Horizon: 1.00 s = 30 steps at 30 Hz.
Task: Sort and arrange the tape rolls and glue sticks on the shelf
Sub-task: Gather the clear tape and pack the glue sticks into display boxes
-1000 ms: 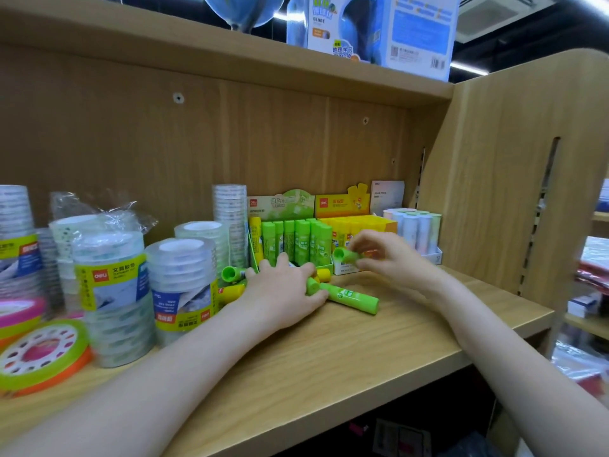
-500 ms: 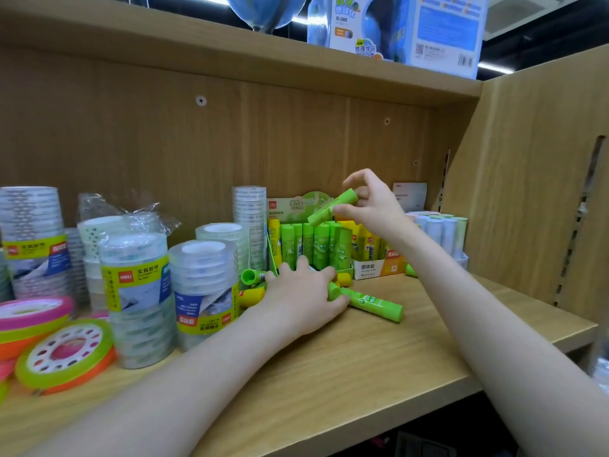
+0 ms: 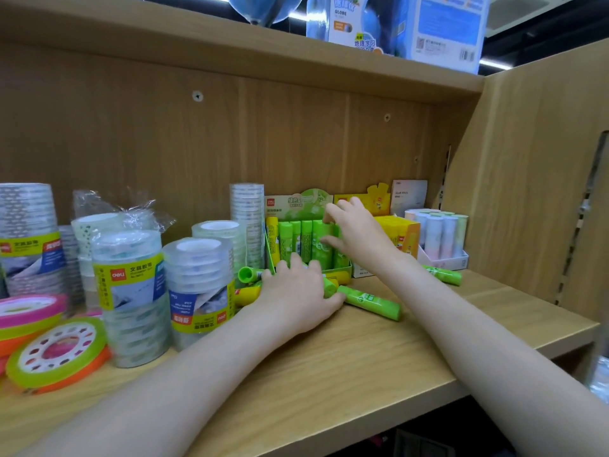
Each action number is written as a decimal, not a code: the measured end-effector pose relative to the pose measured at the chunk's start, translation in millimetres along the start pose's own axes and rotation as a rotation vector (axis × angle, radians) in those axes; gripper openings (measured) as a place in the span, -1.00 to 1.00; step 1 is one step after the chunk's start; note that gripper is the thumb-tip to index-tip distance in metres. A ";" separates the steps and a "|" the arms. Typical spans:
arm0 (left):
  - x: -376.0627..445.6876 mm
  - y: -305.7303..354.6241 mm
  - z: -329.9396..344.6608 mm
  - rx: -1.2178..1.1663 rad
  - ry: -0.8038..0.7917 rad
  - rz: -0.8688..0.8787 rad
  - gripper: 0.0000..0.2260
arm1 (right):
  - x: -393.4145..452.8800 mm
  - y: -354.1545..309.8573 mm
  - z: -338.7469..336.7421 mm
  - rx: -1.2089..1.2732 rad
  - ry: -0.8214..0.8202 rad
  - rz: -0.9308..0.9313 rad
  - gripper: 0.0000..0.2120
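Seen from your head camera, you faced a light wooden shelf [image 3: 379,364] with a wooden back panel.

Your left hand [image 3: 293,298] lay palm down, fingers loosely spread, on a small heap of loose green and yellow glue sticks [image 3: 245,293] on the shelf board. Whether it gripped any of them could not be told. One long green glue stick with a white label [image 3: 372,302] lay flat just beyond its fingertips, pointing right.

Your right hand [image 3: 359,234] was raised at the green cardboard display box [image 3: 298,202] at the back of the shelf. Its thumb and fingers were around the top of one upright green glue stick [image 3: 319,244] in the row standing in that box. A yellow stick stood at the left end of that row.

Right of your right hand stood a yellow display box of glue sticks [image 3: 403,232], then a white tray of pale pastel glue sticks [image 3: 440,237]. Another green glue stick [image 3: 443,275] lay flat in front of that tray.

On the left half of the shelf stood wrapped stacks of clear tape rolls with yellow and blue labels [image 3: 131,291], several side by side, with a taller, narrower stack [image 3: 247,222] behind them, just beside the green box. At the far left lay flat pink, orange and green tape rolls [image 3: 59,354].

On the board above stood a blue and white globe box [image 3: 395,24].
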<state>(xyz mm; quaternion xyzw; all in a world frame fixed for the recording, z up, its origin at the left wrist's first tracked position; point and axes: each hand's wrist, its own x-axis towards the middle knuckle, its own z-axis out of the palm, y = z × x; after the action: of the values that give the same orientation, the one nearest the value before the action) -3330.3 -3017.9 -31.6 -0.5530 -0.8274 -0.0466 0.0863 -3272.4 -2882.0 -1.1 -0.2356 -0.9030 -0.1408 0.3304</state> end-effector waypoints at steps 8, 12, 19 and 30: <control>-1.3 -0.3 -0.2 -0.006 -0.010 -0.009 -0.38 | 2.5 -3.2 4.1 -0.015 -0.077 0.090 -0.71; -1.5 -1.5 -0.2 -0.014 -0.006 0.002 -0.41 | -19.4 10.0 -2.8 0.339 0.117 0.203 -0.70; -3.1 -1.0 -0.9 -0.017 -0.016 0.011 -0.42 | -98.0 15.0 -43.9 0.481 -0.470 0.158 -0.76; -2.2 -0.6 -0.8 -0.022 -0.012 0.006 -0.43 | -11.2 6.8 -40.1 0.342 -0.004 0.207 -0.82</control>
<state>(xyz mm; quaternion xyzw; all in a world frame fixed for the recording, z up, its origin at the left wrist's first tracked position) -3330.0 -3020.3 -31.2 -0.5568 -0.8255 -0.0521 0.0754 -3240.1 -2896.4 21.8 -0.2681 -0.8854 0.0499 0.3764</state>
